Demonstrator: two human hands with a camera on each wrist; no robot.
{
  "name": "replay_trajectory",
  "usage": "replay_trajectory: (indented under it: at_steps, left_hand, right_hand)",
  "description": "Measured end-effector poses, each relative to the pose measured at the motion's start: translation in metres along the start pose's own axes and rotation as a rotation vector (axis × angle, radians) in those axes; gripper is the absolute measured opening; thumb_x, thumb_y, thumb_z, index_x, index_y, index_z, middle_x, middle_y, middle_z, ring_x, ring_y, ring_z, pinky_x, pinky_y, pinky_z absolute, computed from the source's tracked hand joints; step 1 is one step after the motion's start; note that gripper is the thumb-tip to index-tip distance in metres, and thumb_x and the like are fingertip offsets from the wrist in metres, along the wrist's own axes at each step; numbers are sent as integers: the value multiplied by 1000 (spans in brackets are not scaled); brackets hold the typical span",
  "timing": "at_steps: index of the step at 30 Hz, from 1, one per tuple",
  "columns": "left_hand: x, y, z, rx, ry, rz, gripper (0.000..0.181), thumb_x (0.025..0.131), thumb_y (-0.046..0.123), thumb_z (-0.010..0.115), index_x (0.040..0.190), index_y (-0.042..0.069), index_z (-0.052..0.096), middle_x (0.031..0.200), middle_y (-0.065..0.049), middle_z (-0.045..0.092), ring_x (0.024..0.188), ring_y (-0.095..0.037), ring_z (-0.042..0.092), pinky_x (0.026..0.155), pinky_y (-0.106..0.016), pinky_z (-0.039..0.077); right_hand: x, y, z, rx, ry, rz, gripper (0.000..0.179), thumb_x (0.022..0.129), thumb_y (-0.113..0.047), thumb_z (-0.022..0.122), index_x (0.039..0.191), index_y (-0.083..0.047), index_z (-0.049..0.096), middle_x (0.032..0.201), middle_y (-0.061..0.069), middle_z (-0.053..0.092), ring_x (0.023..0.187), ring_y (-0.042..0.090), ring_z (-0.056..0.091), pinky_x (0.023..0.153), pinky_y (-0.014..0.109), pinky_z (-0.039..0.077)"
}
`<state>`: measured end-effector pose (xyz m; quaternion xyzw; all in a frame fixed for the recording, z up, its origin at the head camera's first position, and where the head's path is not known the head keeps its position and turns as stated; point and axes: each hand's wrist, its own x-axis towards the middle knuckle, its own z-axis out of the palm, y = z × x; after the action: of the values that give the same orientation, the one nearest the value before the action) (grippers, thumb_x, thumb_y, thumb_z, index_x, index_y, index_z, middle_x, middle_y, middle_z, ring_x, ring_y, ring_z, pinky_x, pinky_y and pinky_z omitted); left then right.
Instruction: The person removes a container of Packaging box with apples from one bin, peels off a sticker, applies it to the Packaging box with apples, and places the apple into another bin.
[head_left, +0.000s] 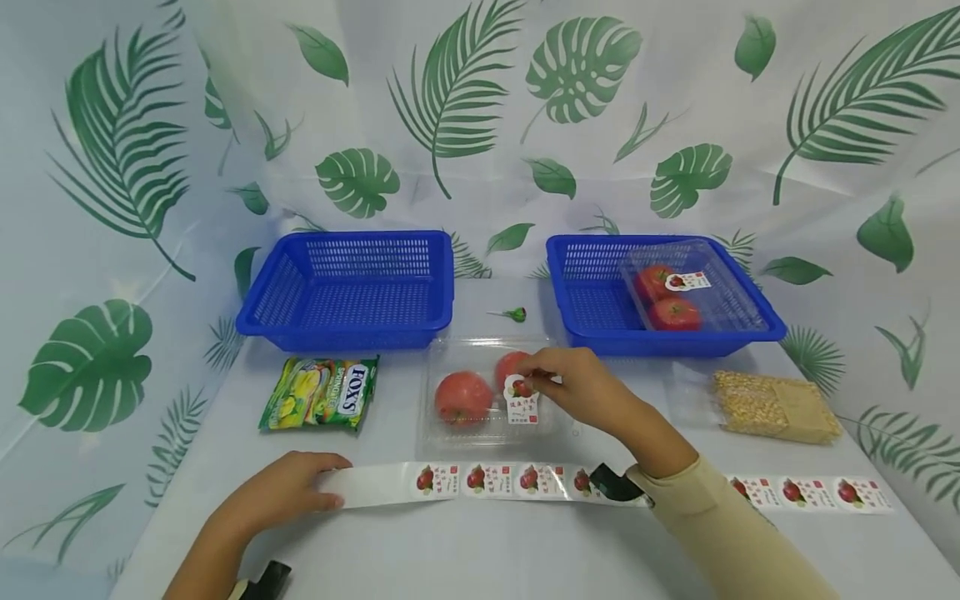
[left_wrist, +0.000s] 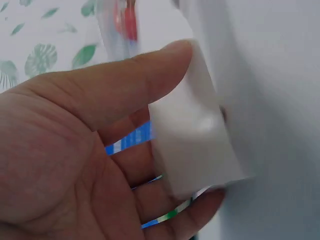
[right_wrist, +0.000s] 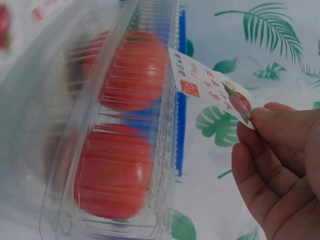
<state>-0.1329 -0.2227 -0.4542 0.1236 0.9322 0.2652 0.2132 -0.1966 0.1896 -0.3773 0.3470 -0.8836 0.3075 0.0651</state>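
Between thumb and fingers, my right hand pinches a white sticker with an apple picture and red print. The sticker's lower end is close to the lid of a clear plastic box; whether it touches I cannot tell. Two red apples lie inside that box. My left hand holds the bare end of a sticker strip between thumb and fingers. The strip runs rightward across the table, with several printed stickers on it, and passes behind the right forearm.
Behind the box stand a blue basket at left and another blue basket at right, holding a labelled box of apples. A lollipop lies between them. FOX'S candy bag sits left, a corn kernel bag right.
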Motion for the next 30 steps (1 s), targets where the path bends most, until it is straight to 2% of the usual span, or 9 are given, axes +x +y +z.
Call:
replay_trajectory:
  at_steps: [4,7,9,12,14,16,22,25,30]
  left_hand:
    - [18,16,5,19,34,125,47,84,38,76,122,13,66,114,-2,67,110,-25,60,93,-50,47]
    - [28,26,8,52,53,176,51,89,44,68,131,15,61,120,-4,65,112,-24,60,94,-48,48]
    - [31,30,8,70,70,202,48,94,39,64,135,15,58,125,-5,63,115,-24,59,96,-47,47]
    - [31,33,7,75,90,237,34,100,20,55,134,15,59,127,-5,62,118,-25,57,98,-48,45]
    - [29,33,6,62,101,231,33,100,9,51,130,14,62,127,-4,62,120,-27,56,98,-48,45]
    - [25,31,6,66,121,219,32,99,6,50,126,13,65,124,-5,63,119,-28,56,98,-49,45]
    - [22,25,9,62,166,184,27,98,18,58,124,11,65,118,-3,66,115,-28,58,97,-50,45]
    - [25,29,10,42,192,200,27,97,21,61,122,13,66,111,3,67,107,-21,61,91,-46,49]
    - [32,49,6,33,266,260,24,97,24,62,118,15,68,98,16,65,92,-7,60,79,-36,52]
  right_hand:
    - [4,3,-9,-10,19,-8,23,86,1,72,105,-10,73,96,-4,70,88,11,65,79,31,56]
    - [5,5,-12,-3,23,-18,22,86,1,72,106,-9,73,96,-3,70,87,12,65,79,32,56]
    - [7,6,-13,6,36,-29,23,86,2,72,106,-8,73,95,-2,71,86,13,65,78,32,56]
    - [8,10,-13,31,55,-33,23,85,3,72,105,-7,74,94,-2,71,84,12,66,76,32,57]
    - [9,13,-12,57,54,-21,23,85,3,72,106,-7,74,94,-2,71,85,13,66,77,32,57]
    - [11,15,-10,97,42,18,22,86,2,71,106,-9,74,95,-4,71,85,12,65,77,30,56]
    - [17,18,-2,266,-10,155,18,89,-5,70,105,-14,74,95,-5,71,86,13,66,75,29,56]
    - [20,19,2,295,-31,165,17,90,-5,69,104,-14,74,93,-5,71,84,13,66,76,28,56]
    - [27,21,5,334,-43,167,15,91,-5,69,104,-9,72,94,1,71,86,15,68,75,28,56]
